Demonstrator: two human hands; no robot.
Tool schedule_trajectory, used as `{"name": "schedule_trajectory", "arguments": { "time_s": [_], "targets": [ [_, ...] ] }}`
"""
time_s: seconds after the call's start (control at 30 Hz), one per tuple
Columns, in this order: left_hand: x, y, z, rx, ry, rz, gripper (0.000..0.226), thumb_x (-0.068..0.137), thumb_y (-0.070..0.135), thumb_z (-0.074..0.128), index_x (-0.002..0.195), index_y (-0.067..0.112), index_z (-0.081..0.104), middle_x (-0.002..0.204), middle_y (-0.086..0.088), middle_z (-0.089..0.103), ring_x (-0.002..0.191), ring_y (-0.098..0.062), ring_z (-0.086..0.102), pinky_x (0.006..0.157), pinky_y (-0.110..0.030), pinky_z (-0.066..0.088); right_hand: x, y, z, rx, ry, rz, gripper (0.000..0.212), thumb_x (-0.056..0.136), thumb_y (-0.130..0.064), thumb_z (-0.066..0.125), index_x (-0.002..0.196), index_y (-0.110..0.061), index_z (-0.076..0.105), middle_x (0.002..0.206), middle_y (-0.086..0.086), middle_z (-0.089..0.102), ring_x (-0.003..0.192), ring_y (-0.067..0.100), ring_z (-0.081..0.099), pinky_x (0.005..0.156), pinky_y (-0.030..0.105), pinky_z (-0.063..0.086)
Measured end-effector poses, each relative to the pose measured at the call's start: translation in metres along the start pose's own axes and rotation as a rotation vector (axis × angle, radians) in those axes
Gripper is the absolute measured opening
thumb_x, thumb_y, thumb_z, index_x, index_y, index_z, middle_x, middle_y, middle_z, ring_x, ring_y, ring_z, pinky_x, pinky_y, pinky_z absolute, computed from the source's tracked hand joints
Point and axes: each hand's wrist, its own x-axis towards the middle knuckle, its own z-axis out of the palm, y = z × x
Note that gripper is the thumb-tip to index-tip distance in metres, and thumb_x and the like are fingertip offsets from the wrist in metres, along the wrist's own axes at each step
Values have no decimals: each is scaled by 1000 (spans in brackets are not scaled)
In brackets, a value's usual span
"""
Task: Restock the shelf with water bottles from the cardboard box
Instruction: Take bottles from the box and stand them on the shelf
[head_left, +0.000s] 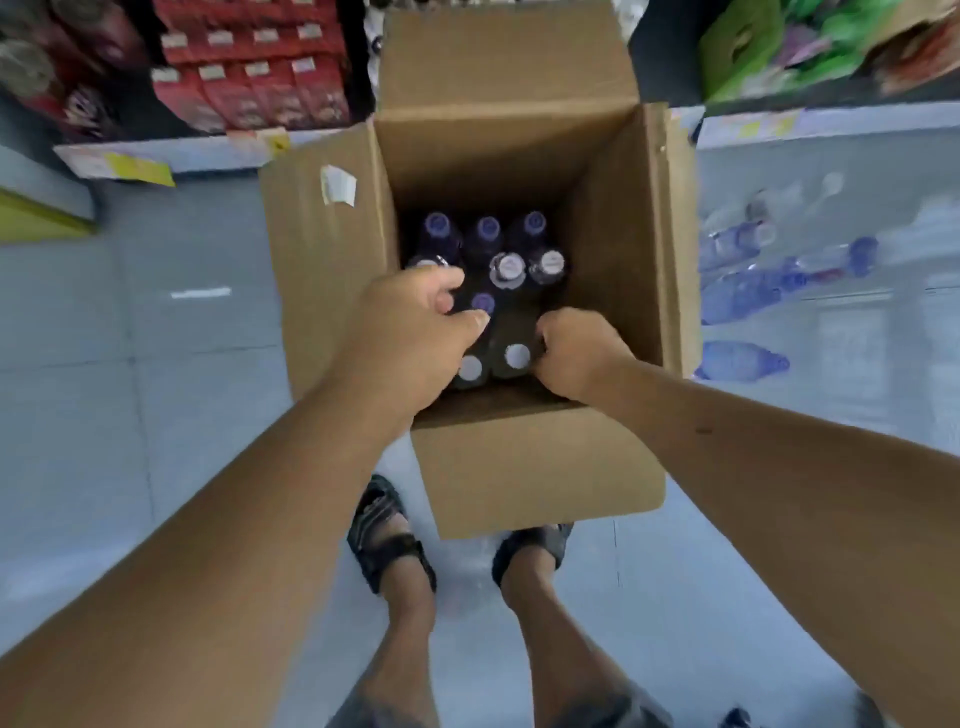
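Two hands between cardboard box (613, 218) walls: left hand (415, 327) gripping blue-capped bottle (483, 302), right hand (579, 356) white-capped bottle (517, 356).

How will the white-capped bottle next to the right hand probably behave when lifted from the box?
The white-capped bottle probably feels heavy for its size: it is capped, so likely full. Packed upright in the cardboard box, it should hardly tip. Laid down, it may roll, being round.
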Motion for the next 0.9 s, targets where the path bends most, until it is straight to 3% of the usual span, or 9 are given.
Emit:
{"name": "schedule_trajectory", "arguments": {
  "time_s": [0.27, 0.5, 0.6, 0.7, 0.8, 0.9],
  "targets": [
    [52, -23, 36, -57, -3, -27, 46, 88, 25, 69, 132, 33, 57, 108, 17, 58, 106, -7, 61, 95, -41, 53, 87, -8, 48, -114, -124, -181, 35, 92, -35, 48, 120, -17, 62, 123, 11, 65, 113, 31, 61, 91, 37, 47],
    [49, -7, 26, -70, 22, -22, 45, 88, 25, 69, 131, 34, 59, 117, 13, 62, 105, -6, 62, 93, -42, 54, 68, -1, 34, -26, 19, -88, 30, 93, -27, 57, 121, -17, 65, 118, 12, 64, 106, 31, 63, 82, 32, 50],
    [33, 8, 18, -32, 13, -12, 46, 89, 19, 66, 132, 34, 58, 118, 12, 61, 104, -6, 60, 94, -43, 54, 34, -3, 4, 21, 67, -76, 29, 88, -31, 61, 115, -21, 63, 114, 13, 59, 98, 32, 62, 76, 32, 47],
    [-1, 32, 9, 21, -25, 5, 51, 89, 6, 62, 133, 32, 58, 112, 13, 60, 105, -11, 61, 95, -42, 53, -19, -8, -44, 74, 121, -76, 24, 84, -31, 65, 105, -21, 61, 111, 12, 55, 95, 33, 60, 82, 32, 49],
    [-47, 64, -2, 104, -76, 80, 58, 85, -1, 62, 132, 32, 58, 108, 13, 61, 105, -12, 61, 92, -30, 51, -84, -22, -104, 81, 226, -139, 26, 84, -32, 65, 106, -19, 63, 104, 10, 57, 97, 31, 60, 82, 30, 49],
    [-103, 108, -15, 77, -148, 169, 60, 82, -2, 68, 129, 34, 59, 107, 11, 65, 97, -9, 59, 82, -19, 49, -159, -42, -175, 50, 308, -226, 25, 86, -34, 63, 105, -16, 64, 94, 4, 54, 92, 22, 55, 72, 25, 36]
  ]
}}
